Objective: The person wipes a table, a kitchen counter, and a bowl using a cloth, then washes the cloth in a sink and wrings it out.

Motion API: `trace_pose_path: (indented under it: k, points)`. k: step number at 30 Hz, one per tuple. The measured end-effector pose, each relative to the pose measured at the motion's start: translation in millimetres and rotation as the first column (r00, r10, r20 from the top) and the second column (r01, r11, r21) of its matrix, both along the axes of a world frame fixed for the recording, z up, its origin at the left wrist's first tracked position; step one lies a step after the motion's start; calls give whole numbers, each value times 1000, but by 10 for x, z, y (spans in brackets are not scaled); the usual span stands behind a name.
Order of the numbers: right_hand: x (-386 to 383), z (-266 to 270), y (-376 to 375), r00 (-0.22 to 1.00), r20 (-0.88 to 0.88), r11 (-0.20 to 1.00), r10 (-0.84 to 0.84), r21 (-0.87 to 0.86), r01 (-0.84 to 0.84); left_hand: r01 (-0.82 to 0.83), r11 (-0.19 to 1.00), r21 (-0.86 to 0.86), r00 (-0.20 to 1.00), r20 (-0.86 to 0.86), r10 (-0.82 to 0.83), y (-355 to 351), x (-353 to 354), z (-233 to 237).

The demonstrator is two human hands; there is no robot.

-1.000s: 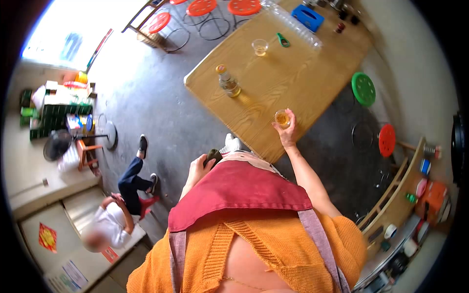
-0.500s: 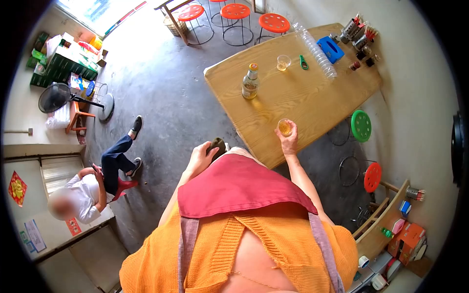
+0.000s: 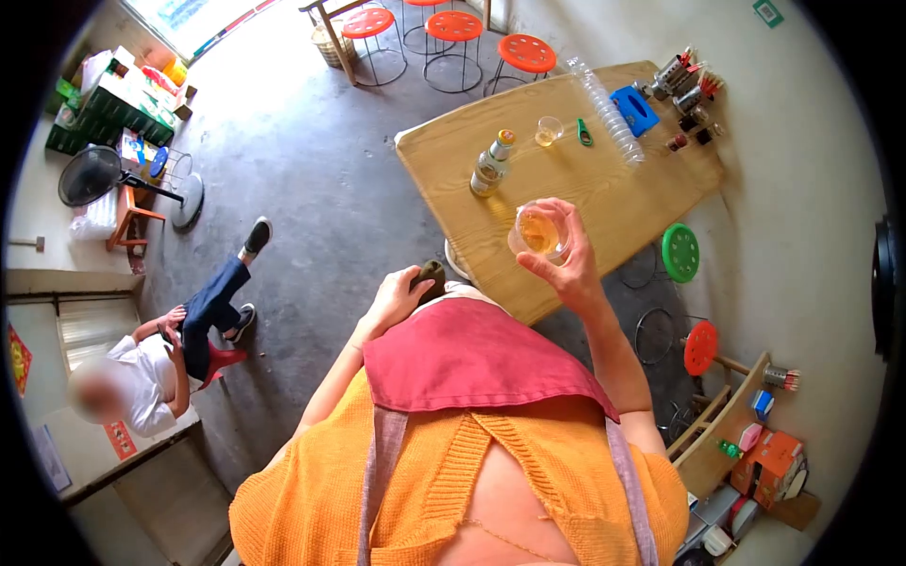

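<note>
My right hand is wrapped round a clear cup of amber drink, raised above the near part of the wooden table. At my waist, my left hand has its fingers closed on a dark olive, soft-looking thing, partly covered by the fingers. A clear glass bottle with a yellow top stands upright on the table, beyond the cup. Farther off is a second clear cup with a little amber liquid. Beside it lies a small green-and-black tool.
A long stack of clear cups lies near a blue tissue box. Chopstick holders stand by the wall. Red stools and a green stool surround the table. At left, a person sits near a floor fan.
My right hand has lifted the cup up from the table, closer to the camera. My left hand stays at my waist with the olive thing. The seated person's hands have shifted.
</note>
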State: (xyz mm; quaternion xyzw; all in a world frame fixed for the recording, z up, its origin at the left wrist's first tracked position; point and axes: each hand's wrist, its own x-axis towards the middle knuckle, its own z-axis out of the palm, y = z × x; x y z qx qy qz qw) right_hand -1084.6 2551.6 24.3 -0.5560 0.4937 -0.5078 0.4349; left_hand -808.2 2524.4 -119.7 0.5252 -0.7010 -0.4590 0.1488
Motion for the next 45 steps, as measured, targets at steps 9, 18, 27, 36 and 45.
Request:
trace_pose_path:
  k: [9, 18, 27, 36, 45]
  points:
    - [308, 1219, -50, 912, -204, 900, 356, -189, -393, 66, 998, 18, 997, -48, -66, -29, 68, -86]
    - [484, 2286, 38, 725, -263, 717, 636, -145, -682, 89, 990, -109, 995, -29, -93, -122, 67, 38]
    - [741, 2365, 44, 821, -275, 676, 501, -468, -569, 25, 1000, -14, 996, -83, -27, -143, 84, 53]
    - [957, 2536, 186, 922, -345, 707, 175, -608, -362, 47, 995, -91, 998, -27, -50, -139, 112, 18]
    - [870, 2771, 136, 833, -541, 578, 117, -644, -500, 69, 989, -128, 998, -5, -70, -147, 118, -29]
